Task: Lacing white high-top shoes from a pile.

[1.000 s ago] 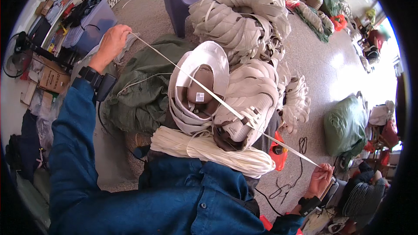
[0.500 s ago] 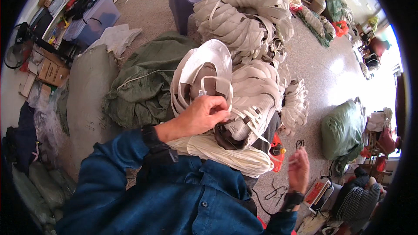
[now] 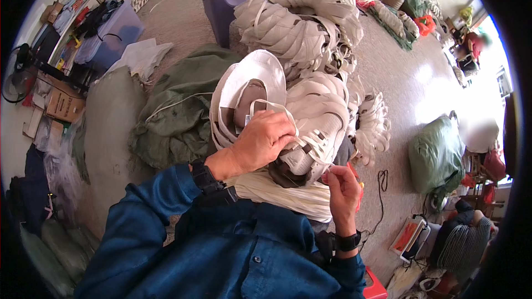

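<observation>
The left hand (image 3: 265, 135) has its fingers clamped on a white lace (image 3: 315, 145), a slack loop of it arching just beyond them, while the right hand (image 3: 343, 191) has thumb and forefinger pinched together, apparently on the lace's other end. Between the two sets of fingers sits the pale shoe upper (image 3: 300, 161), above a cream bundle (image 3: 280, 195). Judging by the crossings over its front, lacing is partly done; the slack loop remains undrawn and no finished knot shows.

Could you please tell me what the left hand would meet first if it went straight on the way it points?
Most likely the laced shoe upper, just ahead of the left hand, though depth is unclear from this single view.
</observation>
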A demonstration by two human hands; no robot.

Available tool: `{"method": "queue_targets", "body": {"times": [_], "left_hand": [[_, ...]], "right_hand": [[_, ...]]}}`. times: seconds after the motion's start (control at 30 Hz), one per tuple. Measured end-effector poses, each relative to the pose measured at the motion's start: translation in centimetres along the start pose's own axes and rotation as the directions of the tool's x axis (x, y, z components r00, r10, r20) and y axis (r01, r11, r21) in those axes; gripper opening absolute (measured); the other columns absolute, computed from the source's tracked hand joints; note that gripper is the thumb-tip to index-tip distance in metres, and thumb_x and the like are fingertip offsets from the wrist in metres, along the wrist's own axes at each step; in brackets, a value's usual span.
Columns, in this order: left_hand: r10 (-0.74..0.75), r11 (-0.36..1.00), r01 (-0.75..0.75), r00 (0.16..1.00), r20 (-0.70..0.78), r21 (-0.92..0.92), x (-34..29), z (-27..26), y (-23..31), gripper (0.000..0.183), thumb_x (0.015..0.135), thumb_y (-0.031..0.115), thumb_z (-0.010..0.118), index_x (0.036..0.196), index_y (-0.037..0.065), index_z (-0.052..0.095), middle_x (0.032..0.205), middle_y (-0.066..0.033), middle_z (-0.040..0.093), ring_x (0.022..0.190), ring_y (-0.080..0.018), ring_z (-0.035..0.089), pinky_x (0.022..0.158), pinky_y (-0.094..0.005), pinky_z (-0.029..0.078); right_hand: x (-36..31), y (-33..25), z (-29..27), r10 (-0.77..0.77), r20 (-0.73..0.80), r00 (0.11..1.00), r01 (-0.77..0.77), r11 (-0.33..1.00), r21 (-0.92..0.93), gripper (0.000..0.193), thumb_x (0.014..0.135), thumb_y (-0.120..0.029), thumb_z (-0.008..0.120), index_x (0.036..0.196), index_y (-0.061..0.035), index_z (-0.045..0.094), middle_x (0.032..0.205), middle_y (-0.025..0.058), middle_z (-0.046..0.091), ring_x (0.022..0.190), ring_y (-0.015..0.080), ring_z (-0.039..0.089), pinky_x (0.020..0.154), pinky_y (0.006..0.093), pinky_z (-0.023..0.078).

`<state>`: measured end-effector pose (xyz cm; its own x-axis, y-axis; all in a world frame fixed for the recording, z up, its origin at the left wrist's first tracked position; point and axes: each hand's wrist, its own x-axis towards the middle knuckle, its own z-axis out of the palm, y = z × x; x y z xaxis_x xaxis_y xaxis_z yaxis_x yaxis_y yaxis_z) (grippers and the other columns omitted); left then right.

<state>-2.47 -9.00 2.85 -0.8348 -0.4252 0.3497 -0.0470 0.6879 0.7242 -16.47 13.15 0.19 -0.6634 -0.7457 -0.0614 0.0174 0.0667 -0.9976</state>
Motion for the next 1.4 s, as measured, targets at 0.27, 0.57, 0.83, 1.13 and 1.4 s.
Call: {"method": "queue_targets", "body": {"times": [0.27, 0.57, 0.83, 1.13, 1.4], "left_hand": [[0.052, 0.953, -0.086, 0.991, 0.121, 0.291, 0.0, -1.1, 2.9, 0.016, 0.084, 0.020, 0.074, 0.086, 0.005, 0.067, 0.083, -0.0090, 0.063, 0.085, -0.0287, 0.063, 0.082, -0.0406, 0.047], [-0.007, 1.000, 0.010, 0.970, 0.243, -0.009, -3.3, 4.3, 4.8, 0.036, 0.090, 0.014, 0.067, 0.118, -0.006, 0.057, 0.097, -0.0203, 0.061, 0.086, -0.0376, 0.064, 0.072, -0.0433, 0.054], [0.138, 0.930, -0.207, 0.963, 0.232, 0.304, -4.1, 5.3, 5.4, 0.042, 0.088, 0.010, 0.065, 0.123, -0.011, 0.053, 0.090, -0.0168, 0.058, 0.072, -0.0298, 0.066, 0.058, -0.0353, 0.057], [0.141, 0.953, -0.193, 0.965, 0.222, 0.233, -4.1, 5.2, 5.1, 0.044, 0.087, 0.006, 0.064, 0.125, -0.010, 0.051, 0.090, -0.0174, 0.059, 0.074, -0.0319, 0.065, 0.060, -0.0365, 0.057], [0.056, 0.996, -0.070, 0.977, 0.204, 0.063, -4.0, 5.2, 5.4, 0.046, 0.085, 0.003, 0.065, 0.127, -0.007, 0.050, 0.096, -0.0218, 0.060, 0.084, -0.0379, 0.065, 0.070, -0.0437, 0.055]], "right_hand": [[0.8, -2.1, 1.3, -0.223, 0.041, 0.974, 0.217, 0.862, -0.458, 0.007, 0.089, 0.003, 0.065, 0.095, 0.0015, 0.066, 0.084, 0.0109, 0.062, 0.076, 0.0213, 0.064, 0.070, 0.0300, 0.052], [1.1, -3.1, 1.5, -0.320, 0.135, 0.938, 0.328, 0.684, -0.651, 0.005, 0.086, 0.003, 0.065, 0.090, 0.0005, 0.064, 0.080, 0.0135, 0.059, 0.073, 0.0306, 0.063, 0.066, 0.0369, 0.050], [1.4, -3.9, 0.9, -0.310, 0.303, 0.901, 0.427, 0.520, -0.740, 0.009, 0.085, 0.003, 0.063, 0.092, -0.0021, 0.060, 0.085, 0.0154, 0.055, 0.075, 0.0364, 0.060, 0.066, 0.0446, 0.049], [2.5, -5.0, 0.7, -0.217, 0.465, 0.858, 0.512, 0.421, -0.749, 0.007, 0.081, 0.000, 0.057, 0.087, -0.0015, 0.053, 0.084, 0.0174, 0.054, 0.079, 0.0371, 0.060, 0.069, 0.0463, 0.050], [2.4, -4.0, 1.1, -0.274, 0.410, 0.870, 0.494, 0.482, -0.724, 0.004, 0.086, -0.002, 0.062, 0.088, -0.0009, 0.058, 0.082, 0.0165, 0.056, 0.077, 0.0360, 0.061, 0.066, 0.0456, 0.050]]}}
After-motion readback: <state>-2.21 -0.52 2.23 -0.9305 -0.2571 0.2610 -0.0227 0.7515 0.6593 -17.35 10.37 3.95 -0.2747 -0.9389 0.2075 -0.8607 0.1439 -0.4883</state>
